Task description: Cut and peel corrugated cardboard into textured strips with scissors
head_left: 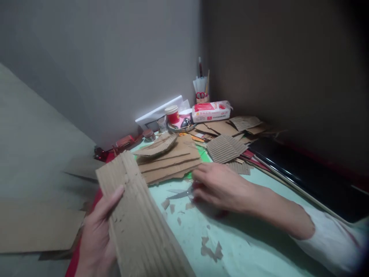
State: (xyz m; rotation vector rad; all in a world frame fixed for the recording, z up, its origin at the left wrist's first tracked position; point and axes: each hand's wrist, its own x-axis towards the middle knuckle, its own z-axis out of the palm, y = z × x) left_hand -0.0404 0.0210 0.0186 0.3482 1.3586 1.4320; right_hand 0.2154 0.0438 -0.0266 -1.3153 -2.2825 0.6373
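A long strip of corrugated cardboard [144, 223] slants up from the bottom edge, and my left hand [100, 231] is closed round its left side with the thumb on top. Over the pale green tabletop, my right hand [219, 188] has its fingers bent round the handle end of a pair of scissors [180, 193]. The blades point left and are slightly apart. The handles are hidden by my fingers. Small torn cardboard scraps [211, 252] lie in front of the scissors.
Cardboard sheets [170, 165] and a ribbed square piece [226, 148] lie farther back. Behind them are a red cup [172, 114], a tissue pack [211, 111] and a holder with red-handled scissors [201, 98]. A glossy black object [311, 173] lies at the right.
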